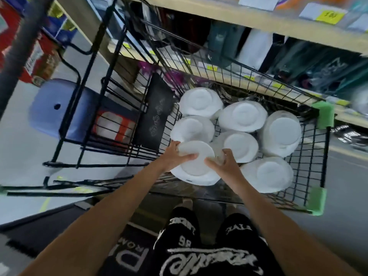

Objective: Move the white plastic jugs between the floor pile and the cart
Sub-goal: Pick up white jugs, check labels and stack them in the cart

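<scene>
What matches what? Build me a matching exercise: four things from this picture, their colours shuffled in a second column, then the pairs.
Things:
1. held jug
2. stool
3. cart corner pad
4. shelf price tag

Colours:
A. green
B. yellow
C. white
D. lilac-blue

Pairs: 1-C, 2-D, 3-A, 4-B

Jugs (242,116) in cart (323,116) show bases only; necks, handles hidden. L hand (173,156) fingertips tucked behind held jug (196,168). Shelf goods (298,62) at 1 o'clock too blurred to ID. Forearms (99,216) cut by btm edge.
</scene>
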